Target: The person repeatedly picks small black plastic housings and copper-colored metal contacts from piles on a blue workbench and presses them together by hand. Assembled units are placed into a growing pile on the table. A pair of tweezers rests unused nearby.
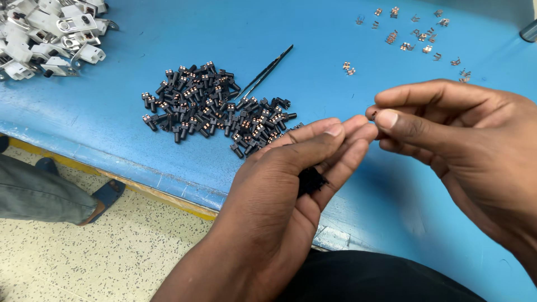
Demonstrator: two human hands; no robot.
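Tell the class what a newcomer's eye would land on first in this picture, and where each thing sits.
The two hands meet low in the middle: the left hand cups small black parts in its palm, and the right hand pinches something tiny at its fingertips. Behind them on the blue table lies a heap of black parts with black tweezers beside it. White-and-metal pieces fill the far left corner, small metal clips the far right.

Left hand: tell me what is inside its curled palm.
The left hand cups a dark clump of small black parts, showing between palm and fingers. How many there are cannot be seen, since the fingers cover most of them.
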